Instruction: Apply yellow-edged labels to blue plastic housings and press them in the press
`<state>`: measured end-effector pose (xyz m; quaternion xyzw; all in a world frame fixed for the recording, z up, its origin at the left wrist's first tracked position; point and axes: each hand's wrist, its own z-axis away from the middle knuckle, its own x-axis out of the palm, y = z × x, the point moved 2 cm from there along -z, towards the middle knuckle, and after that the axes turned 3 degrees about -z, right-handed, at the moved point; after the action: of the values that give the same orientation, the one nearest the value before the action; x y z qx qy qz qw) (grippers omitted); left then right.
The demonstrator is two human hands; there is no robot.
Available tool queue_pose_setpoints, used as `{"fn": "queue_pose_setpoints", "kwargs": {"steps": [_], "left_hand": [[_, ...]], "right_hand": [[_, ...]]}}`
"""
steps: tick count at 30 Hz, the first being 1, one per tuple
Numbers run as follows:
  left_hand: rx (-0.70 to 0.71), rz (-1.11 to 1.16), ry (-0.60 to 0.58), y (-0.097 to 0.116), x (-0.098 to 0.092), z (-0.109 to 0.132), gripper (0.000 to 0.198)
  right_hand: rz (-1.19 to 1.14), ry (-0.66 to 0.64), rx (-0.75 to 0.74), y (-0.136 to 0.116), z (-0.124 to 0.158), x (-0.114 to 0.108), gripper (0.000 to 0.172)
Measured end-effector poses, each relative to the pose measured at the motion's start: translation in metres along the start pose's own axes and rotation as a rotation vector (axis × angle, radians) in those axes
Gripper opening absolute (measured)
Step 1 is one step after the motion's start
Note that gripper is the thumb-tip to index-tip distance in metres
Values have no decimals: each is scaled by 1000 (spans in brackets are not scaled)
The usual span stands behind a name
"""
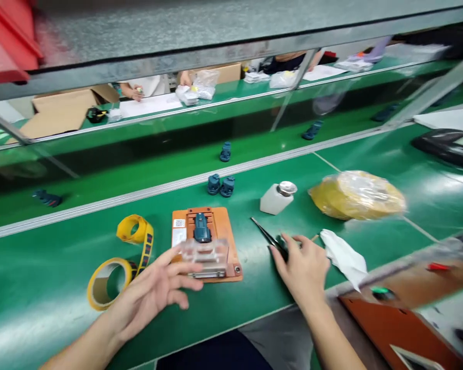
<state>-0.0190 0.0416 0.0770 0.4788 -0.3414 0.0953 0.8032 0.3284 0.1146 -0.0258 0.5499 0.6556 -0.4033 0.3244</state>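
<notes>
My left hand (158, 285) is open, its fingers apart at the clear plastic cover (212, 253) of an orange fixture (228, 231). Whether the fingertips touch the cover, I cannot tell. A dark teal moulded part (202, 227) sits in the fixture's slot, above the cover. To the right, my right hand (304, 267) is closed over the rear of black tweezers (263, 229), whose tips point up and left over the green bench. Something dark under its fingers is partly hidden. A white cloth (343, 257) lies right of this hand.
Left of the fixture are a yellow tape roll (96, 290) and a curling label strip (139, 228). Behind it stand two teal parts (220, 186). A white pump bottle (275, 199) and wrapped yellow rolls (357, 195) are right. Teal parts lie on the belt (170, 154); co-workers' hands show beyond.
</notes>
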Motion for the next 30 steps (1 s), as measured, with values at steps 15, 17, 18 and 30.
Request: {"fn": "queue_pose_setpoints", "kwargs": {"steps": [15,17,18,30], "left_hand": [[235,-1804,775,28,-94,101,43],[273,-2044,731,16,-105,129,47],[295,-2113,717,9,-108,136,45],[381,-2218,793,62,-108,18,36]], "right_hand": [[-260,140,-63,15,14,22,36],[-283,127,-68,13,12,22,36],[-293,125,-67,12,11,22,36],[-335,201,-80,10,14,15,27]]}}
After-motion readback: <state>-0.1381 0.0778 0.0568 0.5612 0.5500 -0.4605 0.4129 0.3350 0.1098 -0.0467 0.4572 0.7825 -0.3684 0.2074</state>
